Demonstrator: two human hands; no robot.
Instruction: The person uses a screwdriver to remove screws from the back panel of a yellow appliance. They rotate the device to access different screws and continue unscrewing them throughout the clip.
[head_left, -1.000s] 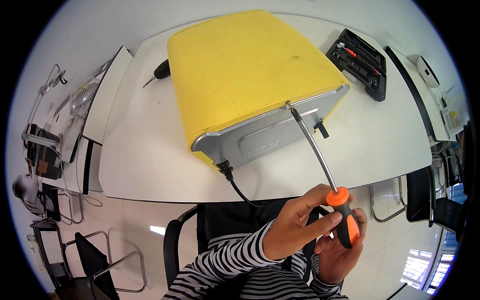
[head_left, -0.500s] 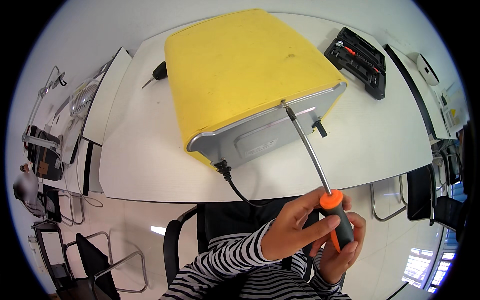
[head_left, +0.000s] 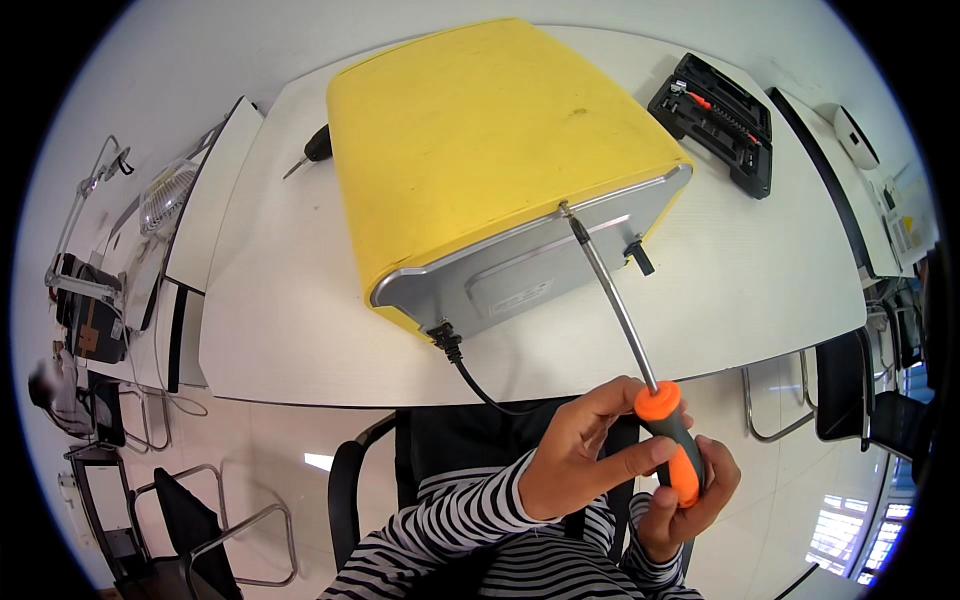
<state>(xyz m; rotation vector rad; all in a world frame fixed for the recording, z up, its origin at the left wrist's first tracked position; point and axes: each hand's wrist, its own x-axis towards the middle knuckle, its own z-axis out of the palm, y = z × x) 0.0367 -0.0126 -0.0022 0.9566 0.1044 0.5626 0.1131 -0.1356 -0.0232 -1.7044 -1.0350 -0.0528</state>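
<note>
A long screwdriver with an orange and dark grey handle reaches up to the upper edge of a yellow-cased appliance. Its tip meets a small screw at the rim of the grey panel. My left hand is closed around the front of the handle, thumb across it. At the handle's butt end, the fingers of my right hand are closed on it too. A black power cord is plugged into the panel's lower left, and a black knob-like part sticks out at the right.
An open black tool case with bits lies at the table's far right. A black-handled tool with a metal shaft lies left of the appliance. The white table's front edge is close to me. Black chairs and another person are farther off.
The screwdriver handle has turned about its axis, showing more orange now, and shifted slightly left. My right fingers have rolled with it, while the appliance has moved only a hair.
</note>
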